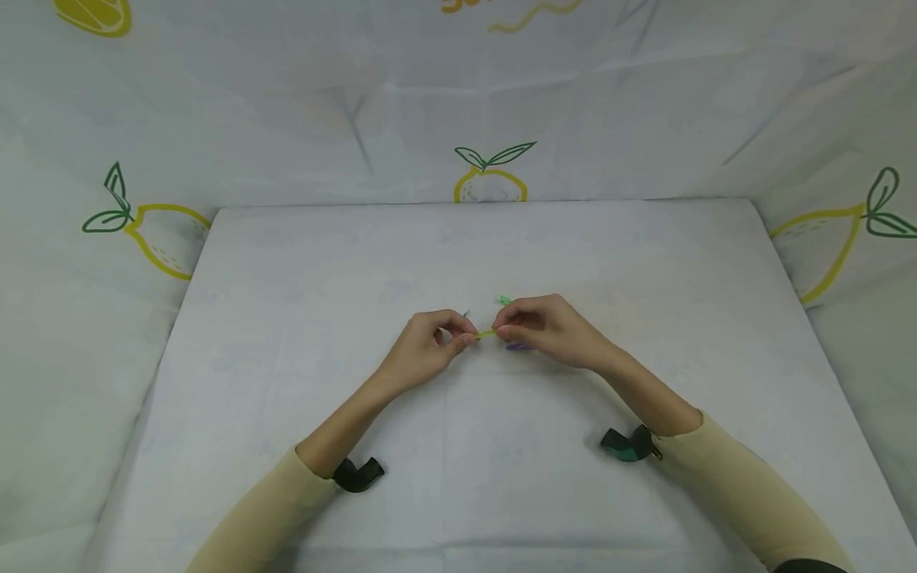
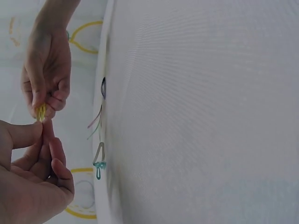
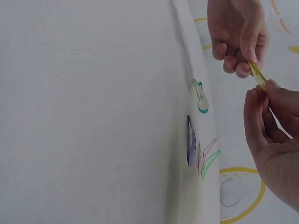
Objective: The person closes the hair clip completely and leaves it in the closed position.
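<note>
Between my two hands, above the white table, is a yellow snap hair clip [image 3: 258, 74]. My left hand [image 1: 428, 346] pinches one end with thumb and forefinger. The other end is pinched by the thumb and fingers of my right hand [image 1: 555, 328]. Whether the clip is snapped closed is too small to tell. Below the hands more hair clips lie on the table: a purple clip [image 3: 191, 142], a pink clip [image 3: 201, 161], a green clip [image 3: 210, 164], and a pale clip [image 3: 198, 95] against a teal one [image 3: 203, 110]. My hands partly cover these in the head view.
The white-covered table [image 1: 322, 477] spreads around the hands, its far edge meeting a white cloth backdrop [image 1: 286, 119] with lemon drawings. Dark wrist camera mounts [image 1: 360, 475] stick out from both cream sleeves [image 1: 265, 509] over the table.
</note>
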Action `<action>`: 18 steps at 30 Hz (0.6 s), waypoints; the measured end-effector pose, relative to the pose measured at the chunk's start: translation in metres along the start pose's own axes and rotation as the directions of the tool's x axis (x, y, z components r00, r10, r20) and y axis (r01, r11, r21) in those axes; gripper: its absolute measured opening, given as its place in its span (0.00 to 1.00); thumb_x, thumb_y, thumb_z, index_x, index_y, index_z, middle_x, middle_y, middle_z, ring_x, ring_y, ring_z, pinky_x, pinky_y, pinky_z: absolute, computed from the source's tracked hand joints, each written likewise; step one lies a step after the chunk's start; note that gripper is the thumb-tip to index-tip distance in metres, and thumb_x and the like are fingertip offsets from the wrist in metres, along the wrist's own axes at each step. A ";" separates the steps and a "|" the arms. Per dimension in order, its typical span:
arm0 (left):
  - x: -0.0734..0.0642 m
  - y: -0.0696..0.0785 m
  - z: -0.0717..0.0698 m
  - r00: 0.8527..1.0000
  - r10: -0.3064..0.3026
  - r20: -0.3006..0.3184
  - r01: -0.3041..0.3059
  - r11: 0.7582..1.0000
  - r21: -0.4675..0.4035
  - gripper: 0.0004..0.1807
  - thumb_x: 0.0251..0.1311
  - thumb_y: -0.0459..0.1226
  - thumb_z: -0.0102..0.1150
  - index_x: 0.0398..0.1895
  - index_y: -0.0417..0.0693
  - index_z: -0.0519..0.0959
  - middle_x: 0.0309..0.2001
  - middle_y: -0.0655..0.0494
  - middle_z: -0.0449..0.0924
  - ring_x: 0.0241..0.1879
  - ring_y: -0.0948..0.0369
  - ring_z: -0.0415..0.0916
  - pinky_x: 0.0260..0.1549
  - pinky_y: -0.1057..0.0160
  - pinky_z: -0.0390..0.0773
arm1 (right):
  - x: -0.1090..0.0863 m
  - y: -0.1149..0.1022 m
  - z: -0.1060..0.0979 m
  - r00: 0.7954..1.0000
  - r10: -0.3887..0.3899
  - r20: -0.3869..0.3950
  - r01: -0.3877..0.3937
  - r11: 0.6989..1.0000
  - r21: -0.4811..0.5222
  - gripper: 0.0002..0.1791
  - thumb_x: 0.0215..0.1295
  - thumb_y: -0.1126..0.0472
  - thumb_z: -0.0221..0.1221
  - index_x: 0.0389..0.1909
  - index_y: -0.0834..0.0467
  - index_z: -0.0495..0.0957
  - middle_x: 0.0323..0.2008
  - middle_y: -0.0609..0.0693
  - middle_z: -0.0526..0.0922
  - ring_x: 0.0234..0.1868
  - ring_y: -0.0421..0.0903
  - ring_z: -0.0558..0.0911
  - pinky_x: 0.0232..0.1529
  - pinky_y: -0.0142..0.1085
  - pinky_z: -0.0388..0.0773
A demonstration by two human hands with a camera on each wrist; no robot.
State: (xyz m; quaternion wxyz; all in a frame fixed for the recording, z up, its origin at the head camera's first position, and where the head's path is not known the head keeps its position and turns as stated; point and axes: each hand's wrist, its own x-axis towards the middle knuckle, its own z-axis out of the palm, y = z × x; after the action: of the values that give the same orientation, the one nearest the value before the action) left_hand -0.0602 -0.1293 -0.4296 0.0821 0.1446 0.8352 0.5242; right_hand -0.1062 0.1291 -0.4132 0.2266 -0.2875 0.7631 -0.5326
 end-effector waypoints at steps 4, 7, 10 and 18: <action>-0.001 0.003 0.000 0.999 0.016 0.038 -0.013 0.998 -0.058 0.04 0.75 0.34 0.66 0.43 0.42 0.88 0.40 0.44 0.89 0.37 0.63 0.75 0.37 0.69 0.74 | -0.002 -0.001 -0.001 0.999 0.027 0.017 -0.028 0.999 0.042 0.06 0.76 0.69 0.64 0.46 0.67 0.86 0.41 0.65 0.87 0.41 0.52 0.87 0.48 0.38 0.88; -0.001 0.003 0.000 0.999 0.027 0.038 -0.024 0.997 -0.078 0.05 0.75 0.33 0.65 0.43 0.41 0.87 0.40 0.43 0.89 0.35 0.63 0.75 0.35 0.69 0.74 | -0.002 -0.002 0.000 0.999 0.040 0.019 -0.041 0.997 0.068 0.05 0.76 0.69 0.64 0.46 0.67 0.87 0.40 0.65 0.87 0.42 0.51 0.87 0.49 0.39 0.89; -0.001 0.002 -0.001 1.000 0.019 0.011 -0.017 0.995 -0.100 0.04 0.73 0.33 0.67 0.43 0.41 0.88 0.40 0.44 0.89 0.31 0.63 0.74 0.31 0.70 0.72 | -0.001 -0.002 0.000 0.999 0.039 0.001 -0.039 0.997 0.073 0.05 0.76 0.69 0.64 0.45 0.67 0.86 0.40 0.66 0.87 0.41 0.54 0.88 0.48 0.40 0.90; -0.002 0.001 0.001 0.997 0.039 -0.065 -0.044 0.996 -0.082 0.03 0.70 0.34 0.70 0.42 0.44 0.90 0.39 0.50 0.91 0.39 0.64 0.78 0.40 0.67 0.73 | -0.002 -0.005 0.001 0.994 0.105 -0.036 -0.101 0.990 0.098 0.04 0.76 0.65 0.66 0.45 0.62 0.87 0.42 0.67 0.88 0.43 0.60 0.89 0.48 0.44 0.90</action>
State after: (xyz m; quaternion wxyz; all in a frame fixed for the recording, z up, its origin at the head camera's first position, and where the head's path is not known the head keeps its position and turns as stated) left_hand -0.0583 -0.1288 -0.4291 0.0504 0.1417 0.8116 0.5645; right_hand -0.1031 0.1287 -0.4087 0.2518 -0.2254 0.7549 -0.5620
